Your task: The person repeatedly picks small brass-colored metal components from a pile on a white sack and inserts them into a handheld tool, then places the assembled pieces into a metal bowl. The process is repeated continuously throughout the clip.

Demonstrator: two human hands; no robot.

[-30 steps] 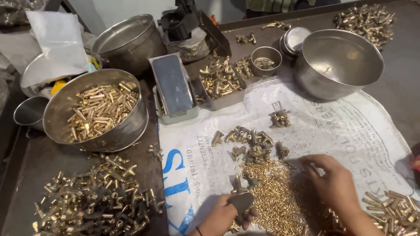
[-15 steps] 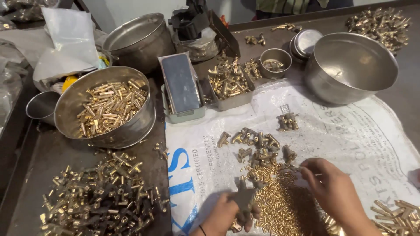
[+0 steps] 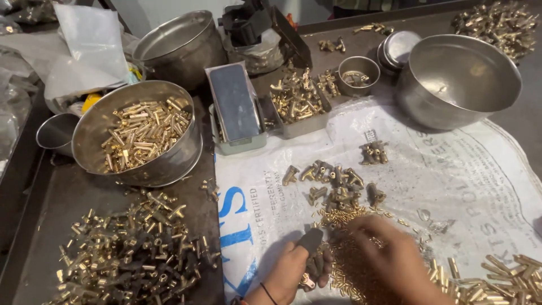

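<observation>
L hand (image 3: pixel 293 271) fingers grip dark brass fitting (image 3: pixel 309 244); R hand (image 3: pixel 389 260) fingers spread on small brass pins (image 3: pixel 350 265), white printed sack (image 3: pixel 451 181).

One view only, from a camera worn on the head, looking steeply down and forward over a worktable (image 3: pixel 34 186). Close range: left hand (image 3: pixel 296 271) and right hand (image 3: pixel 389 260) at the bottom edge, cut off by the frame. White printed sack (image 3: pixel 451 186) filling the right half; steel bowls (image 3: pixel 460 79) toward the far top edge. No second view to overlap with.
</observation>
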